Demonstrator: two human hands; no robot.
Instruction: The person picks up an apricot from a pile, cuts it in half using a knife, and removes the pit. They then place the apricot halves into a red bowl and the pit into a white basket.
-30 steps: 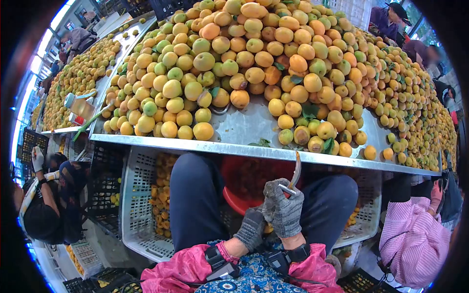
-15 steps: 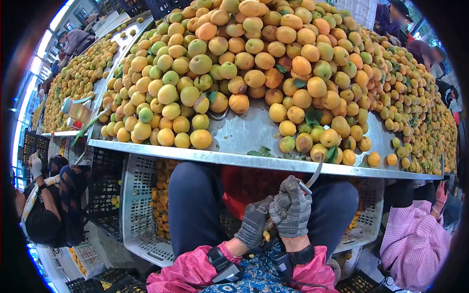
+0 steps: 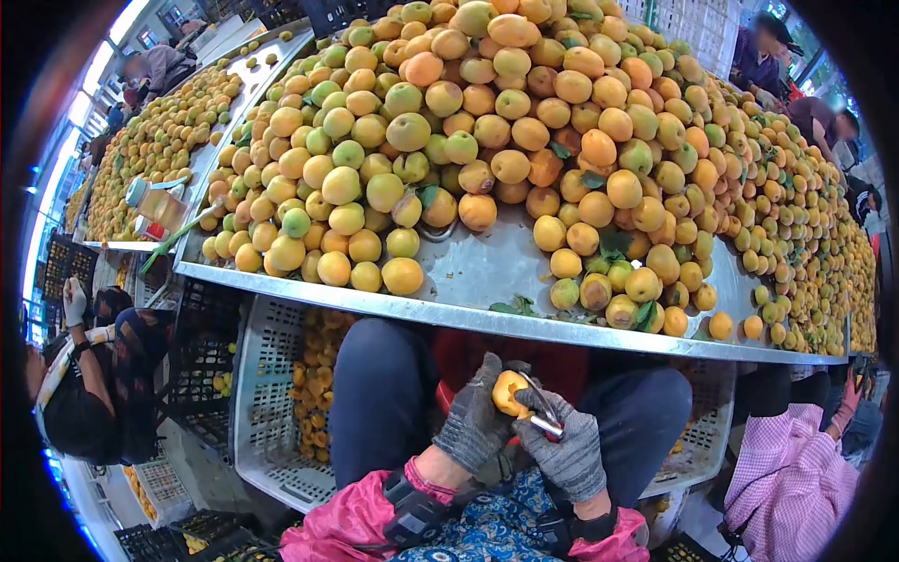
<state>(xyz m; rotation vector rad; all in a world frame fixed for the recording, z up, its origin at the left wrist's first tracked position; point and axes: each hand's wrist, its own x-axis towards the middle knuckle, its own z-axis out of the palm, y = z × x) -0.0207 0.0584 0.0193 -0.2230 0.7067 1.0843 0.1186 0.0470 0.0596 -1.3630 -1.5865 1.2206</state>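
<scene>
My left hand (image 3: 475, 419), in a grey knit glove, is closed around an apricot (image 3: 507, 393) above my lap. The apricot's orange flesh shows a hollow on the side toward my right hand. My gloved right hand (image 3: 568, 453) grips a curved knife (image 3: 546, 427) with a shiny metal handle. Its bent blade curves up right beside the apricot. In front of both hands, a large heap of yellow, orange and green apricots (image 3: 409, 132) covers much of the metal table (image 3: 475, 255).
The metal table edge (image 3: 449, 316) runs just above my knees. A pale plastic crate (image 3: 271, 394) with apricot pieces stands to my left, beside black crates (image 3: 208, 365). A plastic jar (image 3: 161, 205) stands at far left. Other people sit on both sides, one in a pink checked garment (image 3: 796, 468).
An apricot now shows in my left hand. My right hand has lowered and turned, bringing the knife from pointing up at the table edge to beside the fruit. The view has shifted slightly.
</scene>
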